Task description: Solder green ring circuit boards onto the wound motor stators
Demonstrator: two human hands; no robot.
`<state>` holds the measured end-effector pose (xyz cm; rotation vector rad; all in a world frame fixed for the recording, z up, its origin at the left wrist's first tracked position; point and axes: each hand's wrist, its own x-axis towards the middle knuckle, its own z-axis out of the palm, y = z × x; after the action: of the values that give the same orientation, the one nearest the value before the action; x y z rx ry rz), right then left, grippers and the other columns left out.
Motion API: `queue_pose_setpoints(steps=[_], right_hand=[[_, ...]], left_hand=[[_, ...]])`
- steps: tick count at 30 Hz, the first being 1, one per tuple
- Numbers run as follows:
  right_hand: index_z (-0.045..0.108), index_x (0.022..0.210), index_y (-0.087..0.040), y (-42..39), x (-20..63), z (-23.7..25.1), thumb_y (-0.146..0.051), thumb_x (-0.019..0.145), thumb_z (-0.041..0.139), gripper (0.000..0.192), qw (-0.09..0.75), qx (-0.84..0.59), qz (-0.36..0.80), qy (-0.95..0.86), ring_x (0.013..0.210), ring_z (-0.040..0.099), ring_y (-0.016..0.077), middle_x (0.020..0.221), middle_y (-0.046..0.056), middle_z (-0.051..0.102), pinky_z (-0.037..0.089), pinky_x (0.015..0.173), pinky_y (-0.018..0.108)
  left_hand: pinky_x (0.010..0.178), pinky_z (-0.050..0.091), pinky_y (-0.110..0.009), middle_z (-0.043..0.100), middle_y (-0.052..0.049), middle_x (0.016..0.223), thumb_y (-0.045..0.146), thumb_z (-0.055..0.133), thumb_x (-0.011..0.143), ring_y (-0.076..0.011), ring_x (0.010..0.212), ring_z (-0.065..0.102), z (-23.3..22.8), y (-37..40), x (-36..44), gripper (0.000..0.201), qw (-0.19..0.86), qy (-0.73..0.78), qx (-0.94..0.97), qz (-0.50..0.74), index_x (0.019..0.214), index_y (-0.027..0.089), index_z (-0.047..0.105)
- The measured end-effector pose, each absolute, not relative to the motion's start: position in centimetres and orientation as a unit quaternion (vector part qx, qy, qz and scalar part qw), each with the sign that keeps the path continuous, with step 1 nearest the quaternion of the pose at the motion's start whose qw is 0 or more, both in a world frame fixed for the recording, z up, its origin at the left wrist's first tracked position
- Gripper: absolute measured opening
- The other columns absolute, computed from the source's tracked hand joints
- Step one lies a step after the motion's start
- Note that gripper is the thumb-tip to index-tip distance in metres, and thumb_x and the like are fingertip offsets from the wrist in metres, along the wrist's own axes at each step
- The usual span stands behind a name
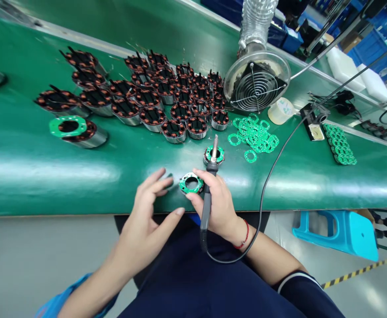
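Navy shirt (213, 293) over my torso, lower middle of frame, nearest the camera. Left hand (143, 225), left of centre: fingers spread, thumb well apart from them, nothing seen in its grasp; fingertips near a stator with a green ring board (197, 188) at frame centre, close to the front edge of the green counter (57, 185). Right hand (220, 205), right of centre: closed around a soldering iron (206, 207), index finger and thumb also on the right side of that stator. Red bracelet (245, 236) on my right wrist.

Iron points up the frame; its tip lies visually across a second board-topped stator (208, 155). Contact: cannot tell. Black cord (262, 194) loops from the handle toward upper right.

Elsewhere: cluster of copper-wound stators (152, 115), upper left to upper centre. Stator lying tilted (92, 136) at left, green ring board (54, 126) over its end. Loose pile of green ring boards (257, 137) right of centre, below a fan with a wire grille (257, 90); tape roll (281, 110) just beside. Iron stand (307, 117) and boards in a green block (339, 143) farther right. Blue stool (342, 238) at lower right.
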<state>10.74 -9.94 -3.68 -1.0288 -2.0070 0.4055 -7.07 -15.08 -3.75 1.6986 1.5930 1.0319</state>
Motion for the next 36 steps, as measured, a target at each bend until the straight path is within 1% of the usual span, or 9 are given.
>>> queue_pose_setpoints(steps=[3,9,13,16,23,28,30,33,36], right_hand=[[0.035,0.158,-0.023,-9.7,11.6,-3.3,-0.03,0.104,0.059,0.06,0.422,-0.403,0.145,-0.799,0.123,0.072,0.0255,0.142,0.014,0.07,0.062,0.101,0.044],[0.044,0.153,-0.022,-6.6,13.7,-2.5,-0.026,0.1,0.061,0.056,0.421,-0.493,0.122,-0.751,0.139,0.063,0.0285,0.15,0.016,0.063,0.056,0.115,0.052],[0.048,0.149,-0.021,-5.9,12.6,-2.8,-0.024,0.099,0.058,0.051,0.387,-0.519,0.173,-0.742,0.133,0.069,0.0274,0.142,0.015,0.069,0.061,0.112,0.048],[0.045,0.152,-0.022,-7.0,10.9,-3.6,-0.015,0.098,0.051,0.054,0.395,-0.463,0.205,-0.766,0.142,0.064,0.0256,0.151,0.016,0.064,0.059,0.116,0.046],[0.036,0.158,-0.022,-7.7,8.7,-4.7,-0.004,0.094,0.049,0.068,0.425,-0.357,0.229,-0.8,0.152,0.054,0.0246,0.165,0.017,0.051,0.058,0.118,0.044],[0.045,0.152,-0.02,-7.7,9.1,-5.2,-0.007,0.096,0.054,0.058,0.437,-0.382,0.162,-0.798,0.146,0.06,0.0264,0.157,0.02,0.059,0.06,0.114,0.046],[0.046,0.151,-0.019,-7.9,9.1,-5.6,-0.007,0.096,0.054,0.056,0.432,-0.393,0.152,-0.797,0.145,0.062,0.0273,0.155,0.021,0.061,0.061,0.112,0.047],[0.048,0.15,-0.019,-7.9,8.9,-5.9,-0.008,0.096,0.055,0.055,0.437,-0.396,0.138,-0.796,0.142,0.064,0.028,0.153,0.021,0.062,0.063,0.109,0.047],[0.049,0.149,-0.02,-7.8,8.5,-6.1,-0.009,0.096,0.055,0.054,0.446,-0.398,0.129,-0.791,0.14,0.066,0.0287,0.152,0.021,0.064,0.064,0.107,0.048]], left_hand=[[0.111,0.056,-0.057,0.049,-0.017,0.158,0.04,0.058,0.102,-0.0358,0.138,0.059,-3.9,-12.7,-7.2,0.07,0.232,0.548,0.724,0.349,0.164,0.028,0.029],[0.104,0.059,-0.051,0.063,-0.019,0.135,0.028,0.051,0.104,-0.0337,0.121,0.064,-3.9,-8.5,-6.5,0.046,0.129,0.515,0.801,0.276,0.147,0.015,0.049],[0.105,0.057,-0.053,0.057,-0.022,0.143,0.028,0.056,0.101,-0.0364,0.126,0.06,-3.7,-8.2,-6.9,0.05,0.064,0.548,0.784,0.282,0.147,0.013,0.048],[0.107,0.055,-0.056,0.049,-0.024,0.157,0.031,0.061,0.099,-0.04,0.134,0.054,-3.9,-8.7,-7.5,0.06,-0.011,0.544,0.791,0.28,0.154,0.015,0.044],[0.086,0.056,-0.047,0.072,-0.016,0.119,0.027,0.054,0.104,-0.0333,0.107,0.063,-4.8,-8.0,-10.7,0.028,-0.111,0.594,0.756,0.251,0.125,0.02,0.072],[0.103,0.048,-0.06,0.059,-0.019,0.149,0.037,0.059,0.102,-0.0417,0.131,0.054,-4.3,-5.8,-15.6,0.031,-0.153,0.681,0.663,0.269,0.126,0.023,0.072],[0.111,0.044,-0.06,0.056,-0.02,0.152,0.045,0.061,0.1,-0.0401,0.137,0.051,-3.3,-4.0,-19.1,0.041,-0.137,0.698,0.632,0.306,0.133,0.021,0.066],[0.122,0.035,-0.059,0.055,-0.02,0.15,0.043,0.056,0.101,-0.0341,0.145,0.045,-1.2,-0.3,-25.0,0.046,-0.1,0.775,0.528,0.331,0.137,0.014,0.059],[0.12,0.032,-0.071,0.04,-0.025,0.163,0.044,0.061,0.098,-0.0429,0.149,0.036,0.6,3.0,-29.5,0.069,-0.066,0.812,0.498,0.297,0.152,0.005,0.044]])
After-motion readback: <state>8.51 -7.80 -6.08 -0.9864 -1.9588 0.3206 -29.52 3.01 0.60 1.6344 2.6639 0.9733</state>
